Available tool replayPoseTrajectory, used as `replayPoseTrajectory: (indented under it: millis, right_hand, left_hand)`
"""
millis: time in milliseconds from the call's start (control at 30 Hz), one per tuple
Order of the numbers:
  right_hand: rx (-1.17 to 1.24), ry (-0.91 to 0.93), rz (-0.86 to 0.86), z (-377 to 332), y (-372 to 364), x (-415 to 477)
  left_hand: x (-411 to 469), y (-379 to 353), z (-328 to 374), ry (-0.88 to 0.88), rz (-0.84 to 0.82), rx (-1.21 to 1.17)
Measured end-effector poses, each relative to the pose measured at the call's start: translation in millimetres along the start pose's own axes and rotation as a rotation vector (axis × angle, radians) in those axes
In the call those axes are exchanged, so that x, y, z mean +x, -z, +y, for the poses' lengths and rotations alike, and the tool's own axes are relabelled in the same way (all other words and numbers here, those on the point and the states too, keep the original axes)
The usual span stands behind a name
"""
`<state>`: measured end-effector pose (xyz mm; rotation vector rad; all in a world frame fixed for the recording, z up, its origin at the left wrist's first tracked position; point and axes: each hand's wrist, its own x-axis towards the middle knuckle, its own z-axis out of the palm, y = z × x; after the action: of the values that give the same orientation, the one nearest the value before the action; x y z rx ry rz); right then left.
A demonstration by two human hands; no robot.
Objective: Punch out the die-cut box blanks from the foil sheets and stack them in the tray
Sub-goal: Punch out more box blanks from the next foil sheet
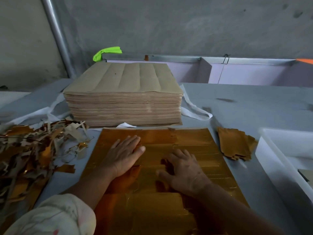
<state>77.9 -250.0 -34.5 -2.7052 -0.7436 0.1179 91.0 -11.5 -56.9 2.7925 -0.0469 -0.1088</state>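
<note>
Grey surface [245, 106] is occupied at the near centre by one gold foil sheet [194, 138], on which two hands are pressed: left hand [124, 154] and right hand [184, 170], each grip spread flat, nothing pinched. One tall stack of brown sheets [123, 92] is set beyond it. One small pile of punched blanks [235, 143] is laid to the right, beside one white tray [277, 160]; one scrap heap [30, 150] is piled left.

On the grey bench [245, 106] a tall stack of brown sheets [123, 102] is being carried at the back, a gold foil sheet [194, 138] in front, scraps [30, 150] at left, punched blanks [235, 145] and a white tray [271, 158] at right.
</note>
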Motion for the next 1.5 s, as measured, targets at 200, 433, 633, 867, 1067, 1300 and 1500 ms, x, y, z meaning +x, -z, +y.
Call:
replayPoseTrajectory:
  millis: [200,433,633,867,1067,1300,1500]
  right_hand:
    - [-0.058,0.014,0.024,-2,-9,-5]
    - [-0.058,0.045,0.073,-1,-15,-6]
    - [0.022,0.031,0.142,2,-19,-3]
    - [-0.01,0.049,0.197,1,-21,-6]
    - [0.048,0.009,0.168,-2,-15,-6]
    - [0.075,0.032,0.193,-1,-15,-7]
    - [0.116,0.07,0.241,-2,-14,-10]
  left_hand:
    - [3,-2,-2,-0.003,0.015,0.016]
    - [4,-4,-4,0.001,0.02,0.03]
    - [-9,11,7,-0.015,0.0,-0.043]
    - [-54,26,25,-0.179,-0.116,0.083]
    - [-81,13,12,-0.179,-0.209,0.213]
    - [-83,-3,6,-0.163,-0.154,0.261]
    - [-81,-5,4,-0.17,-0.132,0.257]
